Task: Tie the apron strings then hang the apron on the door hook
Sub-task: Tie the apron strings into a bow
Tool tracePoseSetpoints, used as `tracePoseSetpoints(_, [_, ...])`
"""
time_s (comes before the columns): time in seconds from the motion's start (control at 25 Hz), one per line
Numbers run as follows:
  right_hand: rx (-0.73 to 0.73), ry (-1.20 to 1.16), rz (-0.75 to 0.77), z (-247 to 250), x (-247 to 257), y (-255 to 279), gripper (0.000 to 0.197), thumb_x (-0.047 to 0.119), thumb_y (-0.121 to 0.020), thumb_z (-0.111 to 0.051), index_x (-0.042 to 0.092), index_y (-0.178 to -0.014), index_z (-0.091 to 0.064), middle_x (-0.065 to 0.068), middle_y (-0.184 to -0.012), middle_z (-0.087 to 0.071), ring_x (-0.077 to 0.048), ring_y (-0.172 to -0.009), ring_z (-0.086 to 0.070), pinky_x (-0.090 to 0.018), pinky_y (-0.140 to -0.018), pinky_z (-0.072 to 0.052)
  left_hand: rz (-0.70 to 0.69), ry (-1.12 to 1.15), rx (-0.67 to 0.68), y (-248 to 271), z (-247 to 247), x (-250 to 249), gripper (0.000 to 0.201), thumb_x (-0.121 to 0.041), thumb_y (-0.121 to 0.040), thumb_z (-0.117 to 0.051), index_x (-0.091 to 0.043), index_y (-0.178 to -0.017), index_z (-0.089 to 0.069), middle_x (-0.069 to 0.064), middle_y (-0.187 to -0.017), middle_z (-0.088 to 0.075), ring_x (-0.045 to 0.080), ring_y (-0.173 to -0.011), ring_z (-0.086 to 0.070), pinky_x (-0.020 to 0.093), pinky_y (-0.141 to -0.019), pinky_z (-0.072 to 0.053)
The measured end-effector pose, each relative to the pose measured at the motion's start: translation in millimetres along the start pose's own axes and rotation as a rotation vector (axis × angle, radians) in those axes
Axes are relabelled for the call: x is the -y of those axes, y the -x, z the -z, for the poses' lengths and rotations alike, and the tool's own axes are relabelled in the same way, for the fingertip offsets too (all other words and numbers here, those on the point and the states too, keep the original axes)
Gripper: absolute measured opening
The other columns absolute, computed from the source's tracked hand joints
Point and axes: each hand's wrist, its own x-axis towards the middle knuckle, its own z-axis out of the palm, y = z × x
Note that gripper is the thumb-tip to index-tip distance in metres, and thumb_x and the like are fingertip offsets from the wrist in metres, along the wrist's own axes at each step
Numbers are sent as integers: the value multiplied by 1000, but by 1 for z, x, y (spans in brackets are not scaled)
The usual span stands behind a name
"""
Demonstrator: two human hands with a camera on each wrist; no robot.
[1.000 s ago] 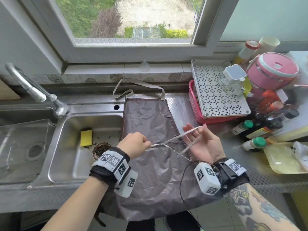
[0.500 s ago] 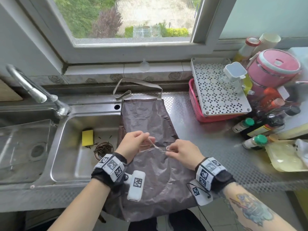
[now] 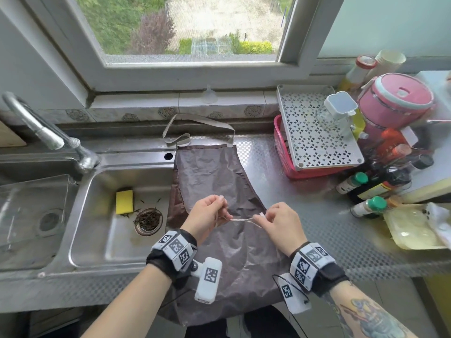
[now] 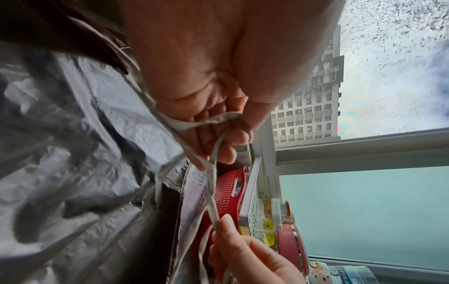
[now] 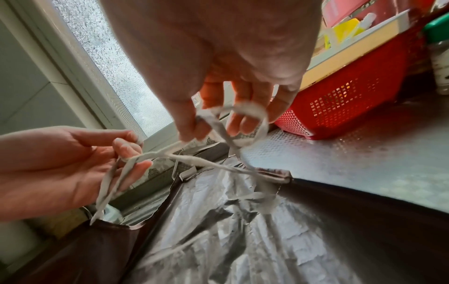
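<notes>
A brown apron (image 3: 214, 181) lies flat on the steel counter, its hem hanging over the front edge and its grey neck loop (image 3: 195, 123) toward the window. Above its middle, my left hand (image 3: 210, 213) pinches one end of the pale grey strings (image 3: 241, 219) and my right hand (image 3: 278, 220) pinches the other, with a short stretch drawn between them. In the right wrist view a string (image 5: 245, 113) loops around my right fingers. In the left wrist view the strings (image 4: 211, 173) cross my left fingers and run down to the right hand (image 4: 245, 253).
A steel sink (image 3: 102, 242) with a yellow sponge (image 3: 124, 201) and a faucet (image 3: 46, 135) lies left of the apron. A red basket (image 3: 288, 167) under a white perforated tray (image 3: 314, 128), bottles (image 3: 366, 208), a pink cooker (image 3: 395, 103) and a yellow tray (image 3: 412, 228) crowd the right.
One second ago my right hand was spread palm-up with the strings across its fingers. It has turned over and pinched the string, and both hands have drawn slightly apart.
</notes>
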Motion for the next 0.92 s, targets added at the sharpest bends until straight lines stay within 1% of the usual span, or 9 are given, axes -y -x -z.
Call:
tracePoseSetpoints(0.12, [-37,113,69,-3,2,1,29,35,-82,-62,13,-64,-67,-2,-84,-62,-26,-90,-55,-38,-80,-41,5,16,18,-4,2,3,28,-10,-98,-38,-8,-78,-56,-5,-47,-58,9,-45,-61,29,-67,-50])
tracePoseSetpoints(0.28, [33,44,-9,-1,-4,5,18,33,-86,-56,19,-97,-52,-14,-75,-68,-39,-77,-62,-42,-70,-48,6,20,30,-5,2,6,27,-7,-98,-38,-7,-79,-58,-5,-48,-58,8,-44,-59,31,-70,-50])
tracePoseSetpoints(0.4, [217,-8,202,1,-6,7,27,28,-89,-49,30,-116,-47,-5,-67,-61,-29,-66,-60,-37,-66,-45,0,39,29,-5,0,7,27,-6,-97,-39,-6,-80,-59,-6,-47,-57,7,-41,-57,35,-74,-47])
tracePoseSetpoints(0.52, [312,134,467,-2,-15,5,28,34,-86,-46,19,-93,-68,-10,-77,-66,-31,-74,-64,-38,-69,-47,-2,58,33,-6,-1,6,27,-5,-97,-39,-5,-80,-59,-5,-48,-58,6,-41,-56,35,-75,-47])
tracePoseSetpoints(0.64, [313,239,405,0,-24,1,25,39,-84,-55,17,-84,-66,-2,-86,-55,-26,-84,-57,-41,-75,-48,3,58,37,-7,0,6,26,-5,-97,-40,-5,-81,-60,-5,-50,-59,7,-42,-57,32,-69,-46])
tracePoseSetpoints(0.72, [327,266,342,3,-24,4,49,58,-82,-40,14,-77,-63,4,-85,-44,-21,-86,-46,-40,-79,-41,1,50,37,-7,2,8,25,-4,-97,-40,-3,-83,-61,-4,-51,-60,7,-43,-57,28,-68,-49])
tracePoseSetpoints(0.8, [296,145,236,9,-20,8,62,71,-76,-35,16,-65,-61,9,-93,-45,-15,-96,-41,-35,-85,-30,-2,47,35,-8,4,9,24,-3,-96,-41,-3,-85,-61,-4,-52,-61,7,-45,-57,25,-67,-51])
tracePoseSetpoints(0.84, [266,36,186,10,-17,11,53,69,-76,-44,21,-61,-61,11,-107,-47,-12,-109,-37,-34,-92,-24,-5,47,35,-9,4,9,23,-3,-96,-41,-3,-86,-62,-3,-53,-61,8,-45,-57,24,-66,-52])
tracePoseSetpoints(0.92, [259,-124,127,12,-6,14,27,52,-78,-62,31,-61,-64,14,-138,-29,-7,-134,-16,-33,-107,-13,-13,53,31,-8,3,10,22,0,-95,-42,-3,-89,-63,-1,-55,-61,9,-48,-58,21,-63,-54])
